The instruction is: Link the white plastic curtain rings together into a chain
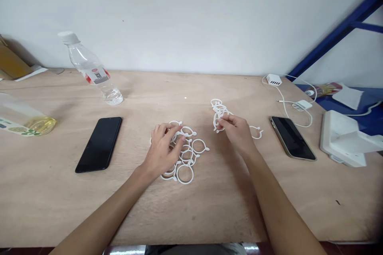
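A loose pile of white plastic rings (185,174), each with a small knobbed clasp, lies mid-table. Over the pile's upper left is my left hand (164,145), palm down, its fingers bent but apart and holding nothing I can see. To the right, a smaller cluster of the same rings (220,108) overlaps on the wood. My right hand (237,131) is at that cluster's near side, thumb and forefinger pinched on a white ring there; its fingers partly hide it. One more ring (256,132) shows just right of my right hand.
A black phone (98,144) and a tilted-looking water bottle (95,71) stand left, beside a bottle of yellow liquid (28,117). On the right are another phone (292,138), a white stand (344,139), and a charger (274,79) with cables. A wall backs the wooden table (134,215).
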Demonstrator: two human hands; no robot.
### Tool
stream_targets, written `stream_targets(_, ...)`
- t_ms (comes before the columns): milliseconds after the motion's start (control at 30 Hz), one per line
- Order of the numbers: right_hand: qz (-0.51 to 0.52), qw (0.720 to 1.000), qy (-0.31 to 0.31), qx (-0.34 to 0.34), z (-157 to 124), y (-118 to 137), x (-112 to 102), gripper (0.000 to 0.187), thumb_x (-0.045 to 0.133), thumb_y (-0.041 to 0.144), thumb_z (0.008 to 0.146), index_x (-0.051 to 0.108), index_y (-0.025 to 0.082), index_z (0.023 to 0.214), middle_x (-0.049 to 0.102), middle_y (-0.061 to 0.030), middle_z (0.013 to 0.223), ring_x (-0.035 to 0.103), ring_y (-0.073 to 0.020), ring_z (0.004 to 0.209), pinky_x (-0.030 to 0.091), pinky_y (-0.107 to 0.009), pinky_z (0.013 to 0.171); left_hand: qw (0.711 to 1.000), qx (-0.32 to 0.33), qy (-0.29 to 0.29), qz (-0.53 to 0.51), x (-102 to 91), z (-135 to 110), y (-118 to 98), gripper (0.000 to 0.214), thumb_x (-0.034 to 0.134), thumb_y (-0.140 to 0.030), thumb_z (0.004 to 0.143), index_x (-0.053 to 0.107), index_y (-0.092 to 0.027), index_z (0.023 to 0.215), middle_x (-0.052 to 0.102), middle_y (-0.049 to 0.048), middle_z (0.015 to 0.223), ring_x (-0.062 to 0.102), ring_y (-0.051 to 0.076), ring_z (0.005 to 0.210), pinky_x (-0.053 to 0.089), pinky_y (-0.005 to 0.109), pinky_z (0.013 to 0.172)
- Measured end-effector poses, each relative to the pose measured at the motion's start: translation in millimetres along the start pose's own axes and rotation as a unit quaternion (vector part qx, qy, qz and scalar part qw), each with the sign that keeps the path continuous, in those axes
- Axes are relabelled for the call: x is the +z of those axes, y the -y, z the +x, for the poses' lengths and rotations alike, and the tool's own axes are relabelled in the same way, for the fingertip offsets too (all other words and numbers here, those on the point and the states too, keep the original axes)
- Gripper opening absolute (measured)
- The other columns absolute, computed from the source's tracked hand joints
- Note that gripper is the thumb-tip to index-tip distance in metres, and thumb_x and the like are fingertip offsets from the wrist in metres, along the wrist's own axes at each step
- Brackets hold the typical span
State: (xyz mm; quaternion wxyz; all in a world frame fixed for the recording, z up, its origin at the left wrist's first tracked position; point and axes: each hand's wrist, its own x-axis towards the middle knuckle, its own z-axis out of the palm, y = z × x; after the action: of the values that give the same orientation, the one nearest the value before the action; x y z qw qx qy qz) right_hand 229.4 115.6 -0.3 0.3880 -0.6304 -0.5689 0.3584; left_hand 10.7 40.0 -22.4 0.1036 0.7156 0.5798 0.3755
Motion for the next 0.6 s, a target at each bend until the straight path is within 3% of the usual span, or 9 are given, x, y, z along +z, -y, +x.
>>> stream_targets(200, -0.051, 0.998, 0.047, -0.004, -1, 1, 3, 0.019, 0.052, 0.033, 0.074, 0.063, 0.019, 0.064, 0.067, -0.0018, 0.064, 0.062, -0.0195, 0.068, 0.042, -0.034, 0.070, 1.000, 0.019, -0.007, 0.009, -0.6, 9, -11, 0.016, 0.059, -0.029, 0.087, 0.068, -0.024, 0.099, 0.066, 0.0054, 0.100, 0.055, 0.023, 0.097, 0.037, 0.040, 0.088)
stream_targets(333, -0.056, 0.997, 0.050, 0.001, 0, -1, 3, 0.019, 0.052, 0.033, 0.073, 0.062, 0.019, 0.063, 0.067, -0.0020, 0.065, 0.061, -0.0194, 0.068, 0.042, -0.033, 0.070, 0.992, 0.067, 0.093, 0.050, 12.2, 37, -30, 0.018, 0.062, -0.037, 0.085, 0.068, -0.021, 0.082, 0.069, 0.0030, 0.081, 0.057, 0.022, 0.089, 0.034, 0.040, 0.085)
stream_targets(467, -0.050, 0.997, 0.054, 0.004, 1, -3, 1, 0.020, 0.051, 0.034, 0.072, 0.062, 0.019, 0.064, 0.066, -0.0021, 0.066, 0.061, -0.0198, 0.070, 0.041, -0.033, 0.070, 0.970, 0.072, 0.207, 0.104, 39.3, 67, -42, 0.022, 0.064, -0.039, 0.082, 0.069, -0.020, 0.074, 0.071, 0.0050, 0.082, 0.057, 0.024, 0.093, 0.034, 0.040, 0.084)
stream_targets(600, -0.048, 0.997, 0.062, -0.007, 0, -1, -1, 0.021, 0.050, 0.033, 0.072, 0.059, 0.019, 0.060, 0.064, -0.0011, 0.065, 0.058, -0.0188, 0.070, 0.039, -0.032, 0.070, 0.965, 0.076, 0.221, 0.120, 56.7, 84, -44, 0.026, 0.062, -0.035, 0.083, 0.068, -0.019, 0.064, 0.070, 0.0068, 0.073, 0.058, 0.024, 0.089, 0.035, 0.039, 0.083)
